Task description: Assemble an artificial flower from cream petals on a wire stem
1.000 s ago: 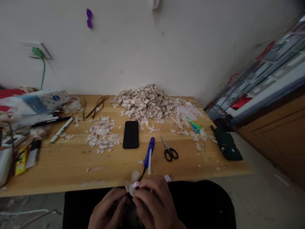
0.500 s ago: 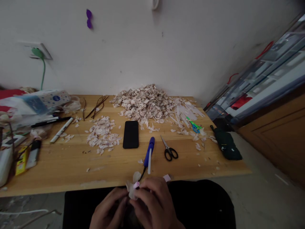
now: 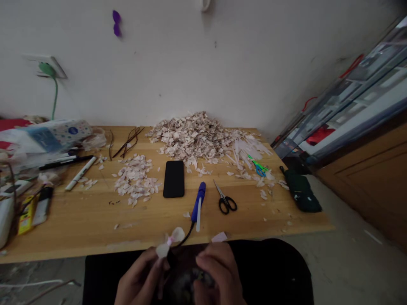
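Observation:
My left hand [image 3: 140, 277] pinches a small flower [image 3: 169, 241] of pale, translucent petals with a pink centre, held over the table's front edge. To its right, my right hand [image 3: 219, 271] is apart from the flower, its fingers loosely bent with a gap between thumb and forefinger and nothing visible between them. A pink slip of paper [image 3: 219, 237] lies at the edge just above that hand. Beyond the flower is a blue glue gun [image 3: 197, 205] with a white stick along it and a black cord. Black-handled scissors [image 3: 224, 199] lie beside it.
A large heap of dry petals [image 3: 193, 137] stands against the wall, with a smaller petal pile [image 3: 136, 178] nearer. Around them are a black phone [image 3: 174, 178], small green-blue scissors [image 3: 259, 167], a dark pouch [image 3: 302, 190], a white marker [image 3: 81, 173] and a yellow box [image 3: 27, 216].
My right hand has let go of the flower and moved a little right, its fingers parting. The flower stays in my left hand, shifted slightly left, and its petals show more fully.

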Demonstrator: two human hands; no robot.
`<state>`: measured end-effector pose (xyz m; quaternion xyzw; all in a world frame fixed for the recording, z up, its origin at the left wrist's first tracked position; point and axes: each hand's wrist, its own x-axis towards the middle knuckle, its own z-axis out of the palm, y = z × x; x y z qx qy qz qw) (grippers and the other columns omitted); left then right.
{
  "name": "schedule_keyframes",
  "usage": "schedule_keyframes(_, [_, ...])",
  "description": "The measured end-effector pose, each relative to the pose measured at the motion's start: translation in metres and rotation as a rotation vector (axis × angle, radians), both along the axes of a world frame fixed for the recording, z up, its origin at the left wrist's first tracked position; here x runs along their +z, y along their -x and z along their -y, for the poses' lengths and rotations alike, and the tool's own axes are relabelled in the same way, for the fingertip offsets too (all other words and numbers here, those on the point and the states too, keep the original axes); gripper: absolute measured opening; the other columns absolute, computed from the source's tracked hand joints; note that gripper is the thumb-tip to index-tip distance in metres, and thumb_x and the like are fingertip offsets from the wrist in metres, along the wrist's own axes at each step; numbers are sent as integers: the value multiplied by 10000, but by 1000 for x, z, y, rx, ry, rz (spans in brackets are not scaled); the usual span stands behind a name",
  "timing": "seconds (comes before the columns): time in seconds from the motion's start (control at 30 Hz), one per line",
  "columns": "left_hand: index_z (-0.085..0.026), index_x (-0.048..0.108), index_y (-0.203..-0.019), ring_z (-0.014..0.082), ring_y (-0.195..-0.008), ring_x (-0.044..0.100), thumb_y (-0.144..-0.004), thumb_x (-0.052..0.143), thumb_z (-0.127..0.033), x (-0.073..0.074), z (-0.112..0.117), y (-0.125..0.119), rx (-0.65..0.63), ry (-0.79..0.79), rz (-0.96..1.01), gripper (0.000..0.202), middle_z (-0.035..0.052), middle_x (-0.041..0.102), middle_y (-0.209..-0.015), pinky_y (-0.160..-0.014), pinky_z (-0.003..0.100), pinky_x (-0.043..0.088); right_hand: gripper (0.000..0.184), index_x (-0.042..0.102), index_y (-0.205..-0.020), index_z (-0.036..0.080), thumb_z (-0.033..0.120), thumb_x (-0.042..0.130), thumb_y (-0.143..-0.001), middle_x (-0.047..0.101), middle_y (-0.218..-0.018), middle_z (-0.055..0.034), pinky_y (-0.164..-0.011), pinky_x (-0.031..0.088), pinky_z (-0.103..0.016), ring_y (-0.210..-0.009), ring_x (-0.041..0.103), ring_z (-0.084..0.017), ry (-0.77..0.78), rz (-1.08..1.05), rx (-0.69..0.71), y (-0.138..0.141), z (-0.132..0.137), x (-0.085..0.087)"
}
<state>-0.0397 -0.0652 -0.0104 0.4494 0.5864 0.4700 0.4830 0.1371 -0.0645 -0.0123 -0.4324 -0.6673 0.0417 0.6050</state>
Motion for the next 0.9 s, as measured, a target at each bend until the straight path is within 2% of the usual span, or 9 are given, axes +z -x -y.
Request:
schedule_keyframes(0.07, [-243,805,-844,109,-390,561,-838,801,-486,-5,-1,1,53,41,92,243,-31,705,-606,-398,190,493,154,566,-1161,187,210,485,-1032,556,-1005,-72,-772,541,-344,-874,589,-204,-12,-141,-135,2,0,-15])
schedule_keyframes(0.13, [-235,797,-885,103,-409,567,-846,800,-480,-10,-3,5,85,46,132,248,-30,710,-649,-420,194,497,172,518,-1163,220,206,554,-996,532,-1045,-67,-794,531,-363,-873,574,-201,105,-233,-245,1,-5,-32])
schedule_keyframes(0.27, [-240,801,-983,98,-435,575,-887,767,-464,-16,-3,13,98,41,122,245,-25,719,-702,-445,199,504,413,431,-1243,224,441,634,-957,544,-1197,-135,-886,514,-465,-1032,589,-280,486,-188,-351,-3,-32,-59])
schedule_keyframes(0.33, [-243,806,-985,102,-448,579,-886,767,-469,-16,-3,15,101,17,114,250,-21,721,-701,-444,196,499,547,419,-1306,190,535,625,-935,549,-1262,-188,-976,482,-548,-1157,570,-351,584,-139,-348,-4,-49,-68])
schedule_keyframes(0.43, [-230,811,-896,96,-444,571,-858,785,-501,-13,-4,15,101,-7,92,274,-17,719,-675,-455,191,499,675,437,-1362,128,567,653,-896,568,-1276,-233,-1014,474,-575,-1186,582,-392,620,-109,-325,-4,-74,-79])
schedule_keyframes(0.6, [-211,808,-798,91,-417,552,-777,839,-549,-6,-4,11,111,31,78,340,-13,721,-627,-436,188,479,580,525,-1325,131,509,646,-902,630,-1228,-215,-991,508,-549,-1152,626,-384,593,-113,-300,-1,-106,-87])
schedule_keyframes(0.73, [-207,826,-829,99,-416,567,-703,888,-560,-4,-4,13,166,76,109,380,-1,750,-614,-442,190,491,610,452,-1361,136,534,626,-932,586,-1237,-209,-927,532,-519,-1099,614,-339,490,-161,-377,3,-87,-80])
schedule_keyframes(0.83, [-216,829,-824,115,-414,592,-657,911,-571,-4,-3,13,208,79,133,401,1,759,-589,-443,194,513,399,469,-1311,177,419,562,-1006,580,-1087,-121,-835,553,-438,-942,615,-256,379,-180,-423,6,-43,-65])
schedule_keyframes(0.9, [-231,830,-809,126,-420,609,-657,913,-563,-4,-3,11,196,48,132,375,-16,731,-539,-452,191,529,219,584,-1206,207,228,601,-989,617,-1062,-95,-844,562,-373,-968,638,-229,208,-25,-233,9,-15,-50])
